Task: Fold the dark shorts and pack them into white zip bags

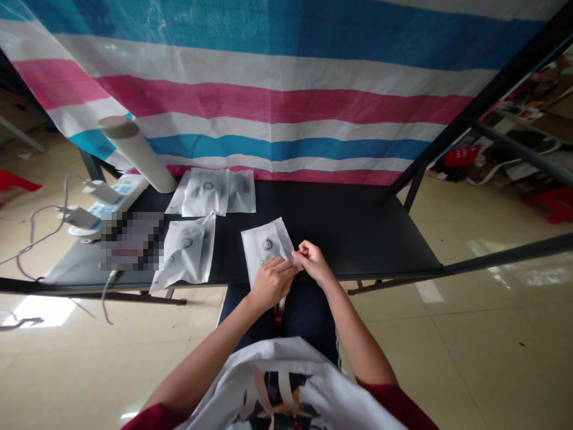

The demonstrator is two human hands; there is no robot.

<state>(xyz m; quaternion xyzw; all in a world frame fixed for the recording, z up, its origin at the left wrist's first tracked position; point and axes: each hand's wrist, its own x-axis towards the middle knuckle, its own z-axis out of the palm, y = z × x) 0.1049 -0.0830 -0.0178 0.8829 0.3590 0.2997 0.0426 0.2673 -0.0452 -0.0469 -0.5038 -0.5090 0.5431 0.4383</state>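
My right hand (314,263) pinches a corner of the light, floppy, slippery-looking plastic pouch (264,243) near the front edge of the bench (358,239), my left hand (272,284) closed on its lower edge, the best place to hold it.

Frosted plastic pouch (266,245): thin film, semi-translucent, soft sheen, lightly creased. Other pouches (185,257) look the same. Tabletop (358,230): black, smooth, matt. Frame tube (505,101): black-finished, probably metal, dull sheen. Tarpaulin (268,101): woven plastic strips, visibly rough weave, faint shine. Upright cylinder (136,152): cream, matt, card or plastic, cannot tell which. Power strip (119,203): white plastic, smooth, slight gloss. Floor tiles (447,340): glazed, glossy, window light reflected. Shirt (286,358): white cloth, soft, matt, with a printed panel. Sleeve (394,403): dark red cloth, matt.
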